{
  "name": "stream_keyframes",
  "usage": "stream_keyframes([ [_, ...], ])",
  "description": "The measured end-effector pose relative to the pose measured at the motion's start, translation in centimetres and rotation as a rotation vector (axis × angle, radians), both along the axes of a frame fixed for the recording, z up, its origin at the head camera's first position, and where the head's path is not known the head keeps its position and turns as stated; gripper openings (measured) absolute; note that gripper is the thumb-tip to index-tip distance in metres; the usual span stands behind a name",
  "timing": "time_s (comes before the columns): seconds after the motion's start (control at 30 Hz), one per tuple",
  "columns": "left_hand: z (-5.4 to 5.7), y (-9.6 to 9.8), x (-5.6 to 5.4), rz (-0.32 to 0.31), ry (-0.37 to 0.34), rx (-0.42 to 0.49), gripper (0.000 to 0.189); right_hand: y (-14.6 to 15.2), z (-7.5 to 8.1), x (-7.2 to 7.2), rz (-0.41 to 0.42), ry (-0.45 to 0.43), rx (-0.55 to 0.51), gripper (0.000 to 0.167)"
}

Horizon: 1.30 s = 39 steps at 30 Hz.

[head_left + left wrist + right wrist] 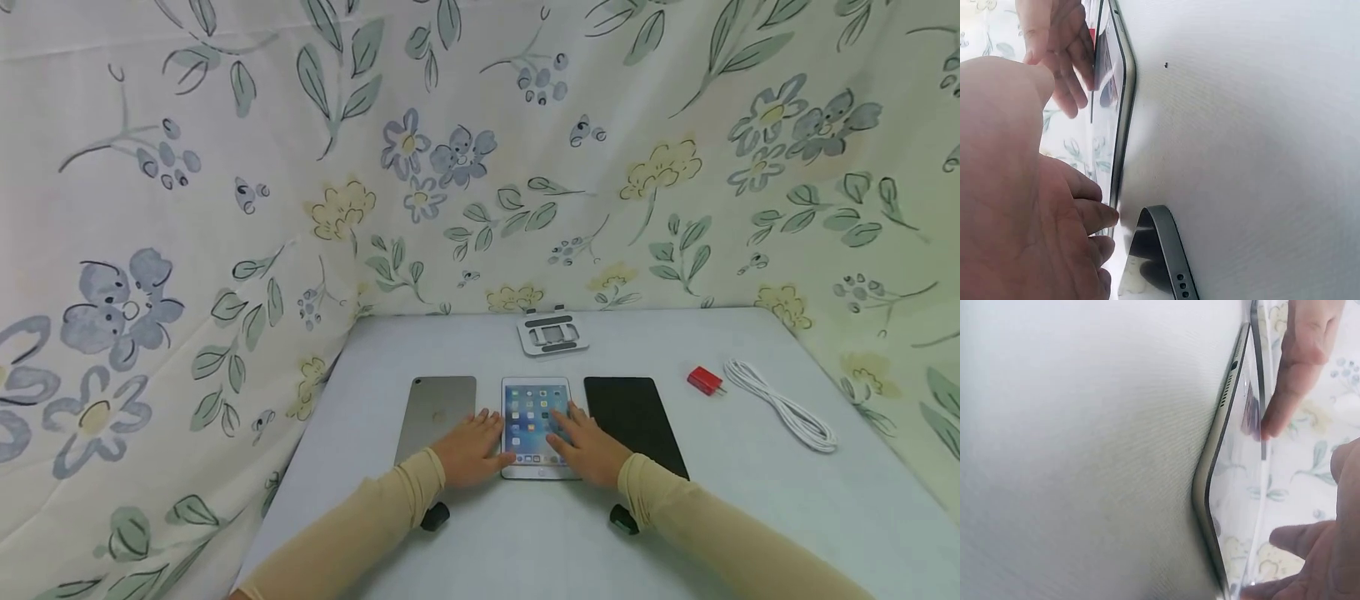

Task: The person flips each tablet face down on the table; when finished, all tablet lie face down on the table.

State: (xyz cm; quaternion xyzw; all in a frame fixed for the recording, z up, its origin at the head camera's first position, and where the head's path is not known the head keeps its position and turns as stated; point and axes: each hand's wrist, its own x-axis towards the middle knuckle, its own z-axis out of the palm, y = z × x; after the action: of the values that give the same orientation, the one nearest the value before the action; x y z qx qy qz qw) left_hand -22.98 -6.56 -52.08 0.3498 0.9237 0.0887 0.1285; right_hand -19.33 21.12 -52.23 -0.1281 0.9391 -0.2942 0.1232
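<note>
A white tablet (537, 425) with its home screen lit lies flat in the middle of the table. At its left edge is my left hand (471, 447), fingers extended, the thumb reaching toward the screen's lower left. My right hand (588, 447) is over the tablet's right side, its fingers spread above or on the glass; whether they touch it I cannot tell. In the left wrist view the left fingers (1100, 215) come up to the tablet's edge (1127, 87). The right wrist view shows the tablet's port edge (1225, 394) lying on the table. Neither hand grips anything.
A grey tablet (442, 404) lies face down at left, and a black tablet or cover (630, 417) at right. A silver folding stand (552, 335) is at the back. Farther right are a red charger plug (705, 381) and a coiled white cable (783, 408). Floral cloth (480, 250) hangs behind.
</note>
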Motion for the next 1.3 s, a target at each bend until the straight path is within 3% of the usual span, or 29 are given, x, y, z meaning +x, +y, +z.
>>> stream_keyframes([
  [0.43,0.1,0.3,0.9,0.010,-0.001,0.021,0.083,-0.4,-0.3,0.3,0.026,0.021,-0.010,0.064],
  [0.87,0.6,0.9,0.6,-0.004,0.022,-0.030,0.088,-0.1,0.3,0.0,0.011,0.032,-0.237,0.044],
  [1.1,0.4,1.1,0.4,0.018,0.006,-0.036,0.078,0.0,-0.1,-0.3,0.016,0.045,-0.271,0.035],
  [1.3,0.4,1.1,0.1,0.023,-0.001,-0.051,0.073,-0.1,0.6,-0.1,0.030,0.054,-0.288,0.037],
])
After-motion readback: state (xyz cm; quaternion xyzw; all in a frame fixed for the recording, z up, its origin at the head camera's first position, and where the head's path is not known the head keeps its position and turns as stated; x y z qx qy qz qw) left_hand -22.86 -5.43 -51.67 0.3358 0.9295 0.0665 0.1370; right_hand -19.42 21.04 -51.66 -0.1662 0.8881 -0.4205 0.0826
